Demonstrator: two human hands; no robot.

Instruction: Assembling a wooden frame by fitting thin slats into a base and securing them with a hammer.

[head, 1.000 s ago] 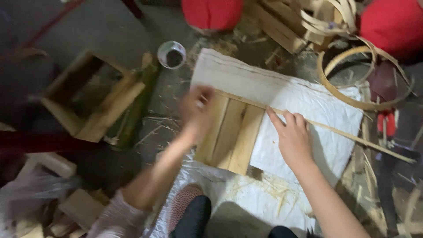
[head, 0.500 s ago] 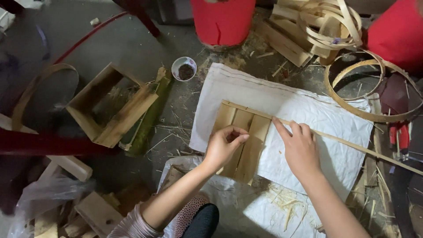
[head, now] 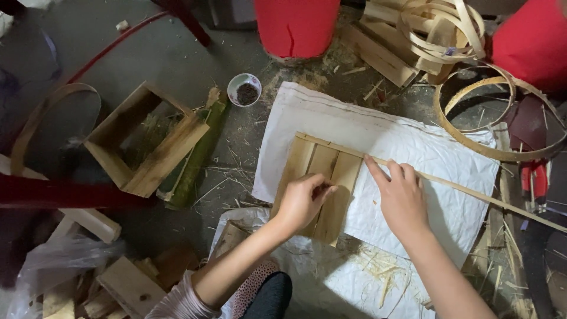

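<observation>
Flat pale bamboo slats [head: 322, 186], laid side by side as a small panel, rest on a white woven sack [head: 413, 153] spread over the dirty grey floor [head: 147, 53], seen from the head camera looking down. Across the panel's top edge lies a long thin bamboo strip [head: 472, 192], running off to the right. The left hand [head: 302, 201] sits on the middle of the slats, its fingers [head: 322, 188] curled in a loose pinch; whether they grip anything cannot be told. The right hand [head: 401, 198] lies flat and released on the sack just right of the panel, its forefinger tip touching the strip. To the left on the floor stand an open square wooden frame [head: 144, 142] and a green bamboo section [head: 195, 162]. A small white cup of dark bits [head: 244, 88] sits above the sack. A red plastic bucket [head: 295, 26] stands at the top, and bent bamboo hoops [head: 496, 118] lie at upper right.
</observation>
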